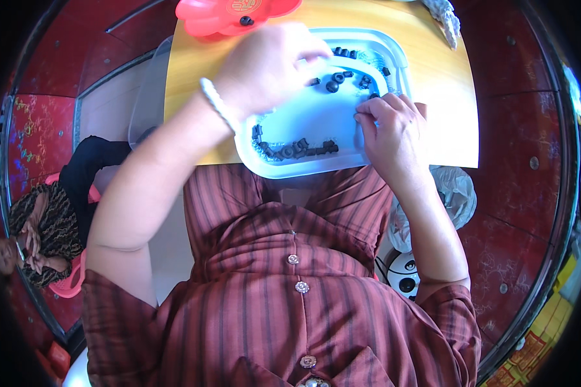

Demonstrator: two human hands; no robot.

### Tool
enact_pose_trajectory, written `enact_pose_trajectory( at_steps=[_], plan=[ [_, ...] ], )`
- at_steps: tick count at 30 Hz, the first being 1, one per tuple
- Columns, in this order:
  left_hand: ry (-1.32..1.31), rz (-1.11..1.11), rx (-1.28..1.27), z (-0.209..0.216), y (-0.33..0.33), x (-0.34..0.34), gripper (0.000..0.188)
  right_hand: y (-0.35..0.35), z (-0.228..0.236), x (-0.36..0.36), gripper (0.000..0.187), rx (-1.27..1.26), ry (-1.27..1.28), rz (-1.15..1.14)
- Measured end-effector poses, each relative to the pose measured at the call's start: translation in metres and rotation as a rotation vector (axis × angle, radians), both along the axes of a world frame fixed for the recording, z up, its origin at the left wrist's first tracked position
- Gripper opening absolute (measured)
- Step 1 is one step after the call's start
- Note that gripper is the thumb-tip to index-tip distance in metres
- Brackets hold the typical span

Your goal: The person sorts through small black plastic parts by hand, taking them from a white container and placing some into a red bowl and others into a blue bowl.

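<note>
Red wall (45, 122) and a seated person (42, 226) are at far left. On the wooden table (190, 71), a red dish (232, 14) stands beyond my blurred left hand (268, 71); I can't tell its grip. Black parts (295, 150) lie in the white tray (303, 119). My right hand (394, 126) pinches at its right side, contents unclear. A plastic bag (458, 193) is below.

Table (452, 116): tray (310, 126) set at the near edge, its near rim jutting past; dish (274, 11) placed beyond, to the left.
Tray, near side: small parts (295, 150) strung along the wall, from the left corner rightward.
Tray, far side: others gathered, toward the right.
Dish: single part (246, 20) laid near its close rim.
Right of lap: plastic bag (455, 193) placed.
</note>
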State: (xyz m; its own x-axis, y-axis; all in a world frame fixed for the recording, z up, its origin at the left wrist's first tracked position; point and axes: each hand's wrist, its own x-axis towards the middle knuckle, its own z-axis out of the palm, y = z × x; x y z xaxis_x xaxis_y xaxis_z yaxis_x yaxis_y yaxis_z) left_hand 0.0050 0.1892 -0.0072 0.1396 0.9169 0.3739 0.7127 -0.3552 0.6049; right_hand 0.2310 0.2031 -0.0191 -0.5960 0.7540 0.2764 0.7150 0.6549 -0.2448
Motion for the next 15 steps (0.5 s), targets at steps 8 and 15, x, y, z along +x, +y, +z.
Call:
enact_pose_trajectory(
  at_steps=[8,15],
  plan=[
    [0.221,0.058,0.046,-0.02,-0.019,0.032,0.017,-0.003,0.003,-0.002,0.01,-0.145,0.308,0.035],
    [-0.791,-0.016,-0.454,0.002,-0.07,0.029,0.023,-0.005,0.001,0.006,0.018,-0.595,0.659,-0.028]
  ],
)
